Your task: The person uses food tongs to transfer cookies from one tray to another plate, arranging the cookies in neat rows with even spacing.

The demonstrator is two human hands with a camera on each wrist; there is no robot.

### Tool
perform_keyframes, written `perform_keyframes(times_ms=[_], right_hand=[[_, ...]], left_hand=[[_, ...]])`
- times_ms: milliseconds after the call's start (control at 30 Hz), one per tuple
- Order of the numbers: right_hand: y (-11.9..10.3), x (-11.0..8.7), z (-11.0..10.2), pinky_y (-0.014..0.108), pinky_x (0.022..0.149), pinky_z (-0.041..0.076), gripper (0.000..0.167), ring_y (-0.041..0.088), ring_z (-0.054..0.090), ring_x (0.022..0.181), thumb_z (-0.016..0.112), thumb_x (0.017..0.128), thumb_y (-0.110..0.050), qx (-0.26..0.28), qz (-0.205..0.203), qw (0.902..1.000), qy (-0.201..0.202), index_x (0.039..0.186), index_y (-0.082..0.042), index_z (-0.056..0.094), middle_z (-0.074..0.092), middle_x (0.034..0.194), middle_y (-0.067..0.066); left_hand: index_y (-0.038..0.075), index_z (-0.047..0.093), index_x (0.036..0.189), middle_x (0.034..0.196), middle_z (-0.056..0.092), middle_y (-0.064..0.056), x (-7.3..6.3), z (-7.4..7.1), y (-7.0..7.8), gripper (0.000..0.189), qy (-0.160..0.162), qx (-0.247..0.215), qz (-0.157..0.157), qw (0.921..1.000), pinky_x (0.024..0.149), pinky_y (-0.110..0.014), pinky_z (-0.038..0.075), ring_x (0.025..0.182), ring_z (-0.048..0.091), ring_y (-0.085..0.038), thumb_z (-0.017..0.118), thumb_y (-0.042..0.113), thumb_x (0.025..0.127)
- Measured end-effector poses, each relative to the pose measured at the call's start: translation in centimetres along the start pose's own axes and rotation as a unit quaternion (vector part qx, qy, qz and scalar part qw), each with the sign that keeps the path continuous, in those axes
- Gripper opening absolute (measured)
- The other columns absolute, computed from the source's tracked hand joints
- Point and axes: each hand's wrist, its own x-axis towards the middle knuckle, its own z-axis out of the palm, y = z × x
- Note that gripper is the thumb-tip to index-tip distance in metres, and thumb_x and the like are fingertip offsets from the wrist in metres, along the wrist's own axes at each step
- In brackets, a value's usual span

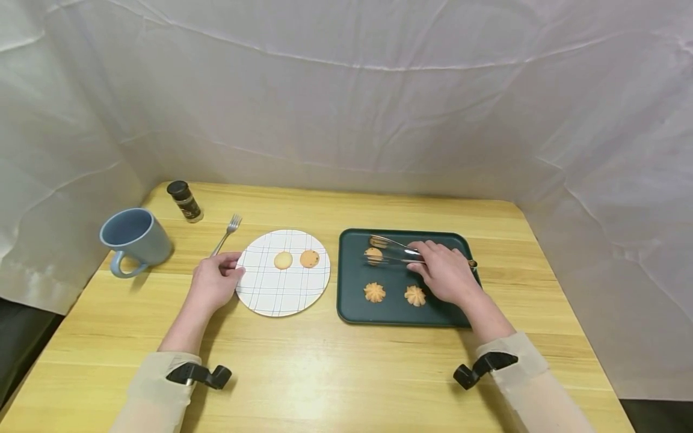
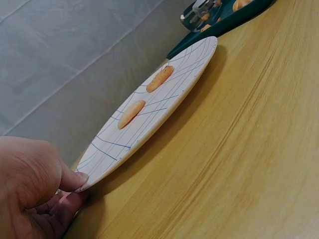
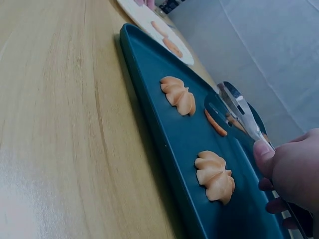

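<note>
My left hand (image 1: 213, 281) pinches the left rim of a round white plate (image 1: 271, 294) with blue grid lines, thumb on top and fingers underneath. Two round cookies, one plain (image 1: 283, 260) and one with dark specks (image 1: 310, 259), lie on that plate. Over a dark green tray (image 1: 352, 273), my right hand (image 1: 446, 273) grips metal tongs (image 3: 244, 117). The tongs' ends are spread around a round cookie (image 1: 373, 256) on the tray; whether they touch it, I cannot tell. Two ridged, flower-shaped cookies (image 1: 374, 293) sit along the tray's near side.
To the left stand a blue mug (image 1: 138, 240) and a black-capped spice jar (image 1: 185, 201). A fork (image 1: 231, 227) lies behind my left hand, its handle partly hidden. Pale curtains (image 1: 346, 120) hang around the wooden table (image 1: 325, 373).
</note>
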Motion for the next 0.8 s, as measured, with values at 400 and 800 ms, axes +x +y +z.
perform_keyframes(times_ms=[400,800], right_hand=[[0.33,-0.08,0.37,0.067,0.098,0.047,0.048,0.039,0.065,0.116,0.066,0.106,-0.037,-0.013,-0.004,0.9999,0.003,0.146,-0.01,0.06,0.069,0.128,0.016],[0.57,-0.14,0.83,0.056,0.079,0.054,0.039,0.034,0.069,0.102,0.065,0.107,-0.033,-0.025,-0.022,0.999,0.032,0.14,-0.013,0.064,0.071,0.115,0.01]], left_hand=[[-0.003,0.067,0.136,0.115,0.07,-0.019,0.04,0.02,-0.09,0.036,-0.001,-0.002,-0.001,1.0,0.079,-0.027,0.051,0.099,0.064,-0.028,0.067,0.008,0.101],[-0.003,0.066,0.137,0.116,0.07,-0.019,0.06,0.04,-0.05,0.037,-0.002,-0.004,-0.007,1.0,0.079,-0.028,0.051,0.1,0.064,-0.028,0.066,0.008,0.102]])
